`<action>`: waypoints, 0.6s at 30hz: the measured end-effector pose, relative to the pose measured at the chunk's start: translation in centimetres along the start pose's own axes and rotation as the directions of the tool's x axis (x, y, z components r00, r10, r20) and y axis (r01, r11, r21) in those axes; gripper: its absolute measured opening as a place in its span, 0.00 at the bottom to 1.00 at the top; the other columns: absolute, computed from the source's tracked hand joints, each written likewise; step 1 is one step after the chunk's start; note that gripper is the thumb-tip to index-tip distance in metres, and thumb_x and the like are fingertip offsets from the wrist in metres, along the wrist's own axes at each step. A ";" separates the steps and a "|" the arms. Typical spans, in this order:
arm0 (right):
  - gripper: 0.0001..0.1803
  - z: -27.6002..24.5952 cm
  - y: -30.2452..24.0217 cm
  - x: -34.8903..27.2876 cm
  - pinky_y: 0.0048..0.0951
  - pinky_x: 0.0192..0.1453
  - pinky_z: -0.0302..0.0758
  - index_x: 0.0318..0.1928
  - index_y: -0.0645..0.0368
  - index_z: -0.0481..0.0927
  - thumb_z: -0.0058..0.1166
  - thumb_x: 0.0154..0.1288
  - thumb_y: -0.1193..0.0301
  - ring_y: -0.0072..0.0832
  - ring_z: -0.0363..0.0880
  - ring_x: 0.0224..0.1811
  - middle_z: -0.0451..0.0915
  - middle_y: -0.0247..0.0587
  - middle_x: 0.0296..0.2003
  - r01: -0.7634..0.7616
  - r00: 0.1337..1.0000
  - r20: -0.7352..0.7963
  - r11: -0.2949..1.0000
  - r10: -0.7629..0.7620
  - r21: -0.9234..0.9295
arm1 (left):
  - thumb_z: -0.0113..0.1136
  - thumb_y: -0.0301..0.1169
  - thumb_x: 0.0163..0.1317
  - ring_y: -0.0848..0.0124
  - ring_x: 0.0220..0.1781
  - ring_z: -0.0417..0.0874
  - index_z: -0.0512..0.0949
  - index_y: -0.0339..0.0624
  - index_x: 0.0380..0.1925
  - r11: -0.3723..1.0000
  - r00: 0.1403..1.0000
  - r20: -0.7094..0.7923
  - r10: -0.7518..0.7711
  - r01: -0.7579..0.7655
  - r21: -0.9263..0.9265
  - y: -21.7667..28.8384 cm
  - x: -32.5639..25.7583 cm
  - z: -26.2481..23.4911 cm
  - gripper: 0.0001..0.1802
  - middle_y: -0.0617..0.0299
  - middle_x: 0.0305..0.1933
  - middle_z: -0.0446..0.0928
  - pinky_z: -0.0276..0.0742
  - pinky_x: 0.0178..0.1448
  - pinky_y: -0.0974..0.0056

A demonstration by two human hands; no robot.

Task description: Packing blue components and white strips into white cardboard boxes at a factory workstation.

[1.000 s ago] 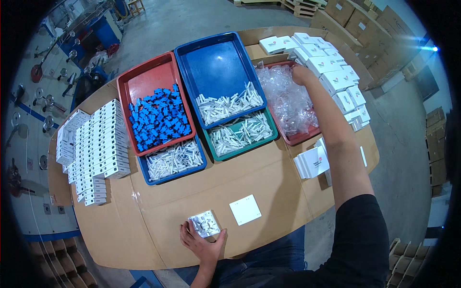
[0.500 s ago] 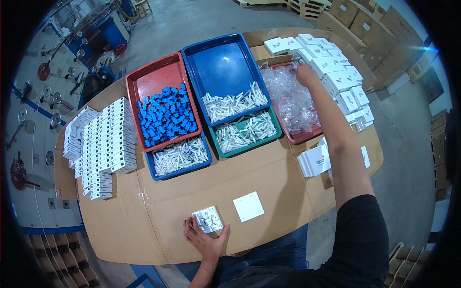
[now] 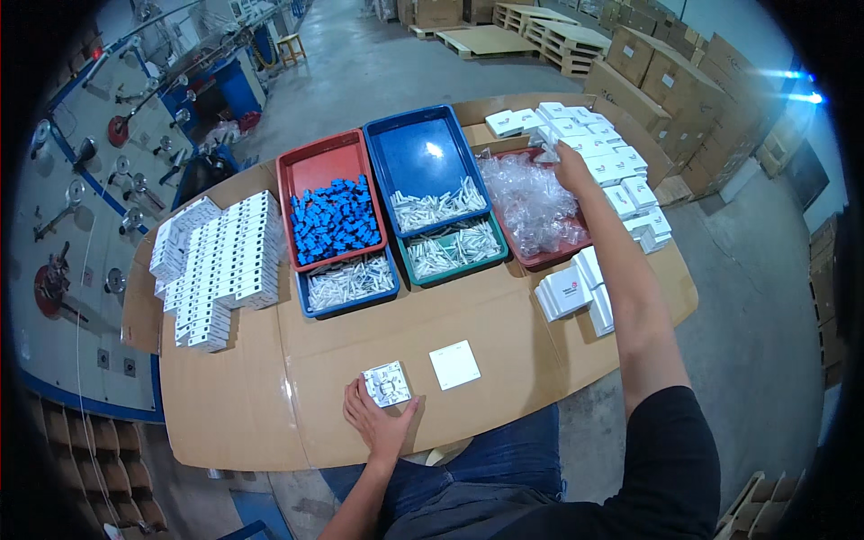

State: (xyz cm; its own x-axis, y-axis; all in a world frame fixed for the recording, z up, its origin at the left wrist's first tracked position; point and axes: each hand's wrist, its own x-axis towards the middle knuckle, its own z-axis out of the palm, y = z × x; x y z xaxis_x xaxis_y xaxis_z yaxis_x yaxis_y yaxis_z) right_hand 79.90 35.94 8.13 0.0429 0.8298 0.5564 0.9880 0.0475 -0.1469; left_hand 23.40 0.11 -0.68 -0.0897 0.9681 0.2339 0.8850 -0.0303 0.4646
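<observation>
Workshop | wooden pallets (image 3: 569,47) | stacked cartons (image 3: 664,83) | parts trays (image 3: 421,155)

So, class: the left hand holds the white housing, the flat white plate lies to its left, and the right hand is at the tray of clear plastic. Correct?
Not quite: in the head view the flat white plate lies to the right of the white housing. The left hand does hold the housing, and the right hand is at the tray of clear plastic.

Trays (image 3: 427,157): glossy plast.; bags (image 3: 533,202): crinkly clear plast.; tabletop (image 3: 234,396): matt cardbd.
</observation>
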 end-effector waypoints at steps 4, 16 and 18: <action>0.19 -2.5 -1.8 -0.3 0.43 0.63 0.79 0.54 0.66 0.82 0.63 0.62 0.76 0.50 0.84 0.57 0.84 0.58 0.54 -0.191 0.980 -0.009 0.959 0.197 0.209 | 0.81 0.56 0.45 0.47 0.76 0.60 0.58 0.37 0.75 0.999 0.999 -0.024 -0.023 0.022 -0.048 -0.6 -0.9 0.0 0.63 0.44 0.73 0.60 0.51 0.77 0.42; 0.12 -14.7 -19.1 -14.4 0.30 0.38 0.82 0.55 0.61 0.75 0.55 0.75 0.74 0.28 0.86 0.33 0.86 0.44 0.36 -0.297 0.930 0.280 0.037 0.240 0.954 | 0.64 0.30 0.70 0.64 0.60 0.80 0.75 0.36 0.61 0.512 0.982 0.063 -0.176 0.146 -0.847 4.2 2.4 -3.2 0.22 0.54 0.59 0.78 0.72 0.68 0.59; 0.12 -16.9 -23.7 -18.7 0.30 0.38 0.82 0.55 0.61 0.75 0.56 0.76 0.73 0.27 0.85 0.31 0.87 0.44 0.36 -0.404 0.905 0.403 -0.022 0.137 0.915 | 0.66 0.32 0.70 0.69 0.55 0.84 0.76 0.36 0.61 0.364 0.964 0.265 0.003 0.245 -0.899 8.2 4.8 -4.6 0.22 0.57 0.57 0.82 0.77 0.61 0.64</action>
State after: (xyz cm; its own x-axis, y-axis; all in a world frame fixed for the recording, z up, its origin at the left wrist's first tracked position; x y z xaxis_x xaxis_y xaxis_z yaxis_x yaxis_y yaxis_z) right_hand 58.23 9.91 15.05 0.1149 0.9814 0.1540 -0.1743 0.1725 -0.9695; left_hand 28.12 3.40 8.16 0.0373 0.9993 0.0011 -0.1109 0.0030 0.9938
